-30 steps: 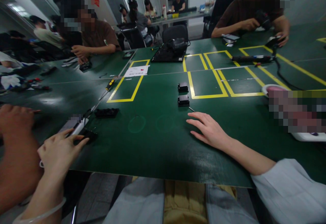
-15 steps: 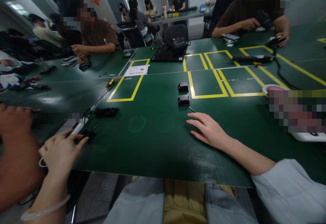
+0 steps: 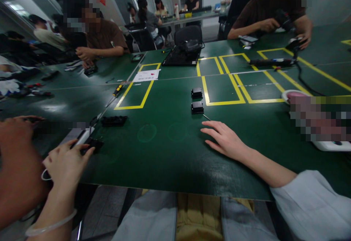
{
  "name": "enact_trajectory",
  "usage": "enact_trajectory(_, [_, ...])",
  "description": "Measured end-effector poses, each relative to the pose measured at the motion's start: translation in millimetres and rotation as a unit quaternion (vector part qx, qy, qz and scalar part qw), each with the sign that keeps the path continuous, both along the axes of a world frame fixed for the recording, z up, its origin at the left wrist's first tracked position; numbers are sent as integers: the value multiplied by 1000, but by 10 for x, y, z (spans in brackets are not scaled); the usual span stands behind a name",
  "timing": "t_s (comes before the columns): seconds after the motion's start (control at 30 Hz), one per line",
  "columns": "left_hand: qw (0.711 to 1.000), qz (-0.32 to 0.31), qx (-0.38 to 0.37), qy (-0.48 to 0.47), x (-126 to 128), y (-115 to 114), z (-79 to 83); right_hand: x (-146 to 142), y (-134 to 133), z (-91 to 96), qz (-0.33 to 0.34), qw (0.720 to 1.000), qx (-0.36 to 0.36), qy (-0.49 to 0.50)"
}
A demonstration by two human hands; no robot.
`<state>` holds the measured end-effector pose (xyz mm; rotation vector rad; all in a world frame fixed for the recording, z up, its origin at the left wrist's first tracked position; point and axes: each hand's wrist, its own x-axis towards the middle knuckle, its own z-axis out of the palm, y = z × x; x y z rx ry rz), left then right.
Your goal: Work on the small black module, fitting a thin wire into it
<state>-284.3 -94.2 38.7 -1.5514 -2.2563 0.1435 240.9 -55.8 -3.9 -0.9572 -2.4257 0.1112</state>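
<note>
My left hand (image 3: 67,160) is at the table's left front, thumb and fingers closed at the near edge of a small black plastic part (image 3: 95,144). The fingers partly hide this part. Just behind it lies a white-edged, phone-like device (image 3: 82,135). My right hand (image 3: 223,138) rests on the green table (image 3: 164,160), palm down, fingers stretched and spread. A thin metal rod (image 3: 206,117) sticks out just beyond its fingertips; the rod's other end is hidden. Ahead of that hand, two small black blocks (image 3: 197,107) stand in a line.
A long black part (image 3: 114,120) lies left of centre, with a yellow-black screwdriver (image 3: 117,90) behind it. Yellow tape frames (image 3: 226,103) mark the table. A white-rimmed object (image 3: 329,146) stands at right. A neighbour's arm (image 3: 19,171) is close at left; people sit opposite.
The view has shifted very slightly. Both my hands stay in place, and the neighbour's hand at the left has moved down a little.
</note>
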Motion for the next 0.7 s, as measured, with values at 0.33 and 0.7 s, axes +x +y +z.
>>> enact_trajectory(0.33, [1000, -5, 13, 20, -35, 5, -44, 0, -2, 1, -1, 1000, -2, -4])
enact_trajectory(0.7, [1000, 0, 9, 26, 0, 26, -43, 2, -1, 5, -2, 1000, -9, 1])
